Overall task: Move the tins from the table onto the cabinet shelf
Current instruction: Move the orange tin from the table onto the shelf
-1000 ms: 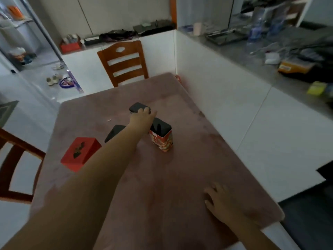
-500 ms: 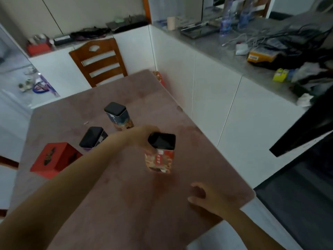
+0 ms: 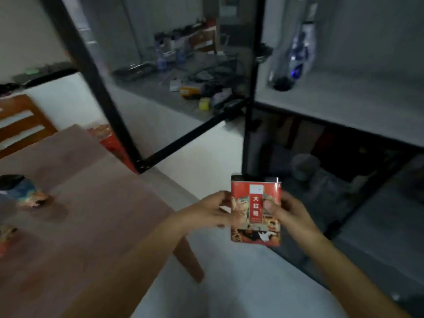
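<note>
A red tin (image 3: 255, 212) with a white label and Chinese characters is held upright in the air, past the table's right edge and in front of the cabinet. My left hand (image 3: 206, 211) grips its left side and my right hand (image 3: 288, 211) grips its right side, thumb on the front. Above and to the right lies the grey cabinet shelf (image 3: 339, 106). A dark-lidded tin (image 3: 21, 190) stands on the brown table (image 3: 87, 216) at the far left, blurred.
The cabinet's open glass door (image 3: 160, 92) with a black frame swings out between table and shelf. A glass bottle (image 3: 292, 58) stands on the shelf's left part. Dark items fill the lower compartment (image 3: 321, 175). A wooden chair (image 3: 20, 120) stands behind the table.
My left hand lifted the red tin off the table and carried it right toward the cabinet. My right hand left the tabletop and took hold of the tin too. The view swung right.
</note>
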Tool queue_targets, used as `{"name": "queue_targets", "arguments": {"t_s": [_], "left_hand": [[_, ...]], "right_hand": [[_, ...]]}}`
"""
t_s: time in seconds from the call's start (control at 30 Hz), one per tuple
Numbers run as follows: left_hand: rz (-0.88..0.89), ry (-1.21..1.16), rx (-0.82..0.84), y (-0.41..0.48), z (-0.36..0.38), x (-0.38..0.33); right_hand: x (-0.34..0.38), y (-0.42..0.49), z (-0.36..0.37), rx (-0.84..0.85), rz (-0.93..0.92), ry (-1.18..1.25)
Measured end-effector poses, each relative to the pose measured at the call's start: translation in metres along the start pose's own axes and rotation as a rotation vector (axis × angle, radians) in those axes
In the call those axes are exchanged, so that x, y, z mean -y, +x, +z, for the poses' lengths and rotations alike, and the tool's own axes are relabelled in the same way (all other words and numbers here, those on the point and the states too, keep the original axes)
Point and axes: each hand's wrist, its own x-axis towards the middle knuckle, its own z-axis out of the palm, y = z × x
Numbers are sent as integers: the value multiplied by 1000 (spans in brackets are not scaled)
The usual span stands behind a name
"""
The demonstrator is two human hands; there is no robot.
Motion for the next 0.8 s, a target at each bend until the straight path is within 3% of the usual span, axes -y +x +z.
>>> {"name": "queue_targets", "arguments": {"t_s": [0.17, 0.33, 0.47, 0.57, 0.67, 0.8], "left_hand": [[126, 23, 18, 75, 95, -77], [272, 36, 60, 143, 142, -173], [410, 105, 57, 213, 161, -255], [492, 183, -8, 273, 177, -304], [496, 212, -41, 341, 200, -336], [512, 246, -1, 434, 231, -364]], "right_hand": [[34, -18, -130, -163, -94, -12], [64, -31, -238, -279, -133, -35], [75, -20, -329, -616, -241, -172], [74, -8, -399, -781, -230, -625], [60, -3, -448, -655, 16, -1112], [38, 1, -477, -672, 135, -1191]]}}
